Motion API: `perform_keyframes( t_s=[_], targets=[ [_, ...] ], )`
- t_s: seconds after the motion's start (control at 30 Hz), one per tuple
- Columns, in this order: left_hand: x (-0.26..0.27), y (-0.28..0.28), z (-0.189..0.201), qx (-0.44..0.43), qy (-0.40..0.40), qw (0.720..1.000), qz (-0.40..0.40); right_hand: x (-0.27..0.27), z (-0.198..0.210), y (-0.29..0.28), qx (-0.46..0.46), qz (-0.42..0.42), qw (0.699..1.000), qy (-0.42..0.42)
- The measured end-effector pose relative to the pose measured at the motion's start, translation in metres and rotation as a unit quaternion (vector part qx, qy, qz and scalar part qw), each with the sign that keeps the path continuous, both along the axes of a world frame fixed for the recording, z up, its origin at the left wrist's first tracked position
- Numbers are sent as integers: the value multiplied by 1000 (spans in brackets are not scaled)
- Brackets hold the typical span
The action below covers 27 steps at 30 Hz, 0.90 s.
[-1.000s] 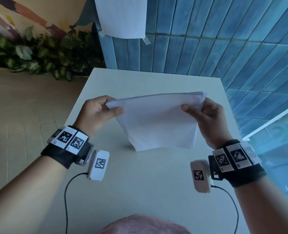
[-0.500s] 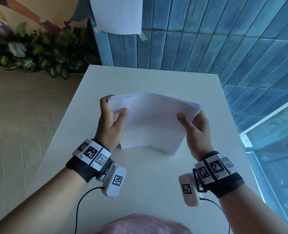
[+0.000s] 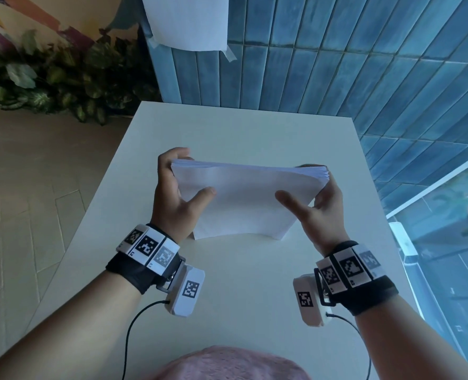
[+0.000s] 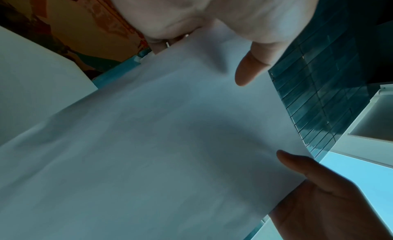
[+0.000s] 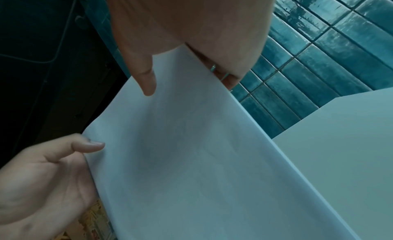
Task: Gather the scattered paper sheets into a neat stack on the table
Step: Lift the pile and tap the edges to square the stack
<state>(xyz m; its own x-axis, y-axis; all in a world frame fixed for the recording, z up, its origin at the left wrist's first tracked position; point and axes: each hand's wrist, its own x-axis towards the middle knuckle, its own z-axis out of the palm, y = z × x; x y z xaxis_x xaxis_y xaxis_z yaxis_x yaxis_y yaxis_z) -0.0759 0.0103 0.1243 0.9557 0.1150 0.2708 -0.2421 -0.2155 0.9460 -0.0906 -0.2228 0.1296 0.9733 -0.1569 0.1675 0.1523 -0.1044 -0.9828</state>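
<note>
Head view: paper stack (image 3: 247,200) stands on its lower edge on the table (image 3: 227,127), bowed. Left hand (image 3: 176,193) & right hand (image 3: 319,212) pinch the side edges, thumbs in front. Sheets light, floppy, slick; hold at side edges, near mid-height.

The stack of paper sheets (image 3: 247,200) is now standing more squarely on its lower edge on the table (image 3: 243,127), its top edges lining up more evenly than before. The left hand (image 3: 176,192) and right hand (image 3: 316,208) are sitting level, gripping opposite sides.
</note>
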Motion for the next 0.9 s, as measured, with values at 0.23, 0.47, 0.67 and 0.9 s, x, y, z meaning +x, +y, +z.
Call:
perform_keyframes(
  t_s=[0.23,0.47,0.67,0.9],
  targets=[
    [3,-6,1,-18,-20,1000,-15,1,-2,4,-22,-18,999,23],
    [8,1,-4,4,-26,1000,0,8,-2,-1,-19,-29,999,17],
    [5,5,-25,-12,51,999,1,10,-23,-2,-5,-27,998,63],
    [4,17,-46,10,119,993,-20,5,-26,-7,-75,-39,994,67]
  ],
)
